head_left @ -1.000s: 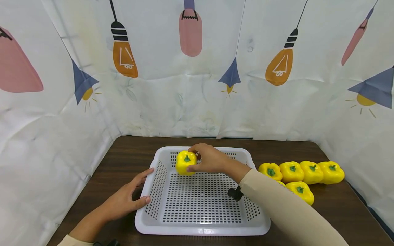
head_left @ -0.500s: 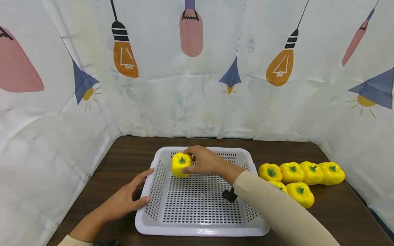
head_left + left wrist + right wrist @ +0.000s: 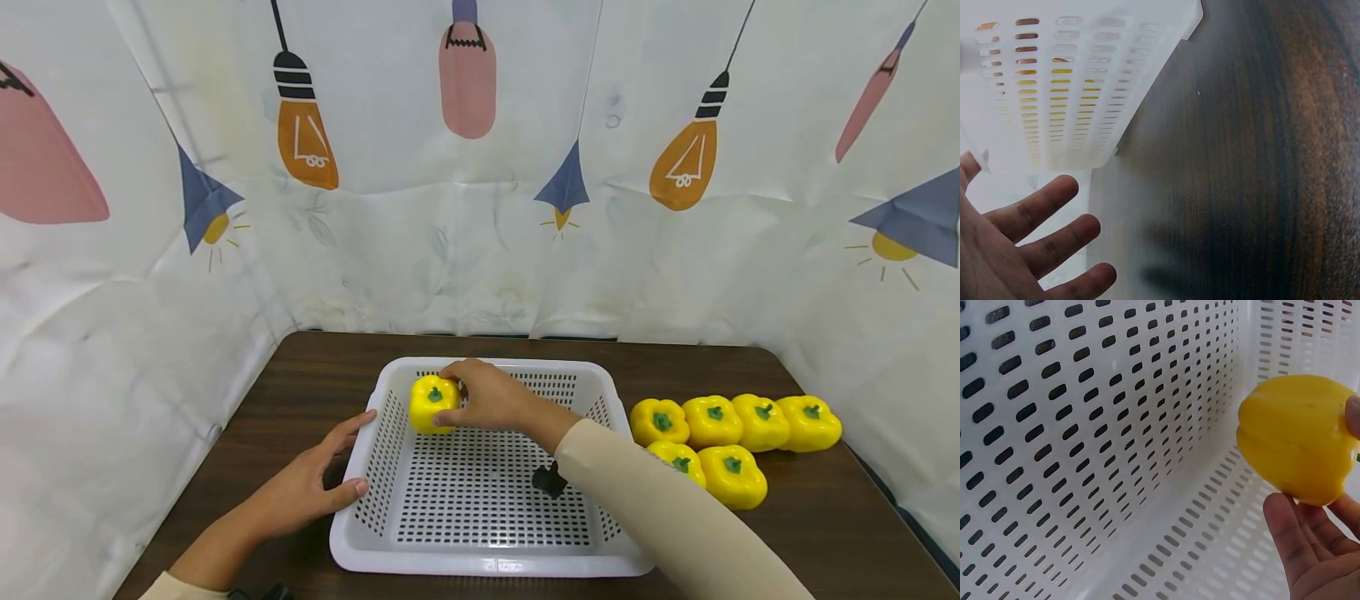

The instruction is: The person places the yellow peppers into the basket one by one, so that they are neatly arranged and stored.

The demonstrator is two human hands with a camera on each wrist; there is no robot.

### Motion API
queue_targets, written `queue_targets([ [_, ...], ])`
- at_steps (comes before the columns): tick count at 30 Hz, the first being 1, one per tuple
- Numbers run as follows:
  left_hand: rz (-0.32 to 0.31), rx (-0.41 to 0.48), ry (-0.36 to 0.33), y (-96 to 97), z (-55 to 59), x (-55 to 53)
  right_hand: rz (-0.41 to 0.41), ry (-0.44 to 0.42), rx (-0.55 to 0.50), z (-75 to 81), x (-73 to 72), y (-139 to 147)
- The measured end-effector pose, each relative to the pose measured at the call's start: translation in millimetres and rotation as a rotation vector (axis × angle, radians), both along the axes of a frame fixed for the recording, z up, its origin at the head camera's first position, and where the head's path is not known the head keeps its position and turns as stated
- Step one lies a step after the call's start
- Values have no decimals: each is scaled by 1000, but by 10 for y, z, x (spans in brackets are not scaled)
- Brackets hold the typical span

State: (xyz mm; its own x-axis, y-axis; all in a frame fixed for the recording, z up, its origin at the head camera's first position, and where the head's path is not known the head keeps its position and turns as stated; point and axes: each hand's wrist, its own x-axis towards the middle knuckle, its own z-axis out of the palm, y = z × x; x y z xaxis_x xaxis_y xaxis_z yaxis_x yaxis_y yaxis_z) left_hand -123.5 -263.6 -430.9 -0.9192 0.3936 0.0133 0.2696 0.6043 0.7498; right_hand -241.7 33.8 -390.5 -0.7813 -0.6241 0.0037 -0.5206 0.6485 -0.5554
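Observation:
A yellow bell pepper (image 3: 431,406) with a green stem is held by my right hand (image 3: 487,400), inside the far left corner of a white perforated basket (image 3: 491,562). In the right wrist view, thumb and fingers grip the bell pepper (image 3: 1297,434) from two sides, close over the slotted floor. My left hand (image 3: 303,483) rests at the basket's left rim, its fingers and thumb spread along it. In the left wrist view, several straight fingers of the left hand (image 3: 1029,244) stretch below the basket's side wall (image 3: 1072,81), and yellow shows through the slots.
Several more yellow bell peppers (image 3: 712,419) stand in two rows on the dark wooden table (image 3: 825,508), right of the basket. The right sleeve (image 3: 660,508) crosses the basket's right rim. A white curtain (image 3: 450,275) printed with lamps surrounds the table.
My right hand has carried the bell pepper left and slightly lower, toward the basket's far left corner. The left hand has stayed at the rim.

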Motion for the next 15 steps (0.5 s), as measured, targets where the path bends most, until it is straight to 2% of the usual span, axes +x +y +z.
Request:
queue_targets([
  [7, 5, -2, -14, 6, 13, 2, -4, 2, 27, -19, 9, -63],
  [15, -5, -2, -13, 10, 7, -2, -10, 46, 67, -72, 13, -122],
])
